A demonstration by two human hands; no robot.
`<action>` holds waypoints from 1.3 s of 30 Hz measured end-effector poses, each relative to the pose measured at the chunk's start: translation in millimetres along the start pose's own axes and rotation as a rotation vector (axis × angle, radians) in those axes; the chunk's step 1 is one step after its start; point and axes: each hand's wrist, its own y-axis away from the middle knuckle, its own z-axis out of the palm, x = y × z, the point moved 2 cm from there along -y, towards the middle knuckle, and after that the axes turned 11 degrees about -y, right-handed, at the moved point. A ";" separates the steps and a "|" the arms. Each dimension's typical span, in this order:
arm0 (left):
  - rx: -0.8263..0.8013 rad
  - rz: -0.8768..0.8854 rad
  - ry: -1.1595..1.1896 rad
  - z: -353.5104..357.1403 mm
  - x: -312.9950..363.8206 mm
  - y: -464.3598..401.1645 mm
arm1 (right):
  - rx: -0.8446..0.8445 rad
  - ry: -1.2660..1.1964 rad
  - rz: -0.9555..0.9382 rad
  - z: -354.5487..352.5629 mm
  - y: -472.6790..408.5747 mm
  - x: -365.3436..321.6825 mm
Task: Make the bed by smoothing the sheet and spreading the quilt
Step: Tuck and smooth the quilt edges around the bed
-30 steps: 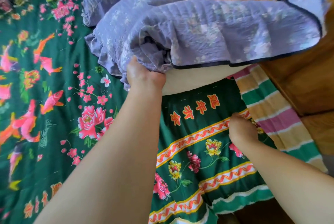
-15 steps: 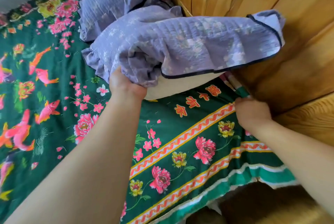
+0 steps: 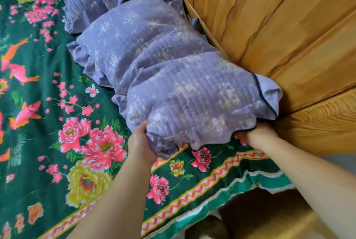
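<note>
Underneath both hands lies the sheet (image 3: pixel 48 142), 1 wide dark green cloth with pink and yellow flowers and orange fish; it runs out to the left of the left hand and drops over the bed's edge just below the wrists. It looks thin, light and limp, likely to wrinkle and slide, so I would take it at the striped border near the right hand and pull outward. Next in size is the wooden headboard (image 3: pixel 279 26), 1 stiff panel rising beyond the right hand. Above the hands sit 2 purple quilted pillows (image 3: pixel 188 94), soft, puffy and light, 1 held and 1 further off past it. The left hand (image 3: pixel 139 145) grips the near pillow's lower left corner, fingers tucked beneath. The right hand (image 3: pixel 259 135) is partly hidden under the frilled edge, so I cannot tell its grip. No quilt is visible.
</note>
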 end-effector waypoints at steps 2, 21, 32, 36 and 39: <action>0.045 -0.003 -0.022 -7.9 -10.4 -1.9 | -0.033 0.084 0.049 2.9 4.2 0.8; -0.034 0.106 -0.283 -23.2 -4.4 68.4 | 0.530 -1.303 -0.049 -61.2 41.3 -45.9; 0.214 0.213 -1.181 -93.3 -15.1 98.8 | 0.336 -0.456 0.296 -10.7 89.5 -5.4; 0.261 0.284 -1.100 -147.2 6.0 120.3 | 0.382 -0.238 0.009 -3.5 138.1 -79.0; 0.276 0.355 -1.040 -191.1 14.2 141.5 | 0.263 -0.253 -0.145 24.6 171.3 -136.6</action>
